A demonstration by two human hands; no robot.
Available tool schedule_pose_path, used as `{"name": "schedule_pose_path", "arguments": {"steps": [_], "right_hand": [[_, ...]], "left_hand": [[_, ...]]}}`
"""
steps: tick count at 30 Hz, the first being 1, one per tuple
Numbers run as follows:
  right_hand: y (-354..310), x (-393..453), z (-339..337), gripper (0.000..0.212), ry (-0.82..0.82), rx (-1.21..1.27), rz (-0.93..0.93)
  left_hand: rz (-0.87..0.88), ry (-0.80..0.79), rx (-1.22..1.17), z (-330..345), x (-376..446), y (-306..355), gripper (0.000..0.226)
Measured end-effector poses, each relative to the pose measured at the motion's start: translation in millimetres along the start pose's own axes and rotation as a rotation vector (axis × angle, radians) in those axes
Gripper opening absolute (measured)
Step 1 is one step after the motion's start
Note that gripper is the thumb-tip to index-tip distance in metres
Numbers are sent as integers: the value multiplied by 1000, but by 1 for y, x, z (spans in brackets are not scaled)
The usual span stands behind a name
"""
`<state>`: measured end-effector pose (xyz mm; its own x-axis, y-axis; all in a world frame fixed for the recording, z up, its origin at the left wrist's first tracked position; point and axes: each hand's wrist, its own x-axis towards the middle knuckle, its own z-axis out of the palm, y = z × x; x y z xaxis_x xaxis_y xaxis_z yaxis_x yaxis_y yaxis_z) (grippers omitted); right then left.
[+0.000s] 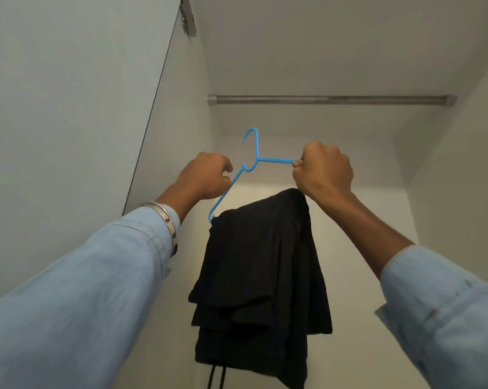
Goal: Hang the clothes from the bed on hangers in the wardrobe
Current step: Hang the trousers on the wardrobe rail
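Both arms reach up into the wardrobe (307,51), holding a blue hanger (251,155) below the metal rail (330,99), which runs left to right across the far upper part of the compartment. The hanger's hook points up and is not on the rail. The right hand (323,171) is clenched around the hanger's right shoulder arm. The left hand (206,176) has its fingers curled at the hanger's left arm, gripping it just left of the neck. A dark folded garment (261,279) is draped over the hanger's lower bar and hangs down between the two forearms, a drawstring (216,377) dangling at its near bottom edge. The left wrist wears a metal bangle (164,219) above a light blue sleeve (77,284). The open wardrobe door (68,94) stands at left, a hinge (188,16) at its top
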<state>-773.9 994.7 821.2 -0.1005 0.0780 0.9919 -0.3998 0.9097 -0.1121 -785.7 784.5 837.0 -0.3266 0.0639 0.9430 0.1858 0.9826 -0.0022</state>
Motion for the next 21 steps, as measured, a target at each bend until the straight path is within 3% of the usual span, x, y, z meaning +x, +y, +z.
{"name": "schedule_pose_path", "arguments": {"steps": [7, 13, 17, 21], "right_hand": [[-10, 95, 37, 5, 161, -3, -36], [-37, 175, 67, 18, 265, 24, -87], [-51, 190, 88, 25, 279, -1, -119], [-63, 186, 115, 29, 239, -4, -168]], "left_hand": [[-124, 232, 84, 4, 78, -27, 34], [-191, 348, -36, -9, 138, -42, 26], [-222, 428, -128, -15, 154, -48, 29], [-164, 460, -64, -6, 151, -52, 30]]}}
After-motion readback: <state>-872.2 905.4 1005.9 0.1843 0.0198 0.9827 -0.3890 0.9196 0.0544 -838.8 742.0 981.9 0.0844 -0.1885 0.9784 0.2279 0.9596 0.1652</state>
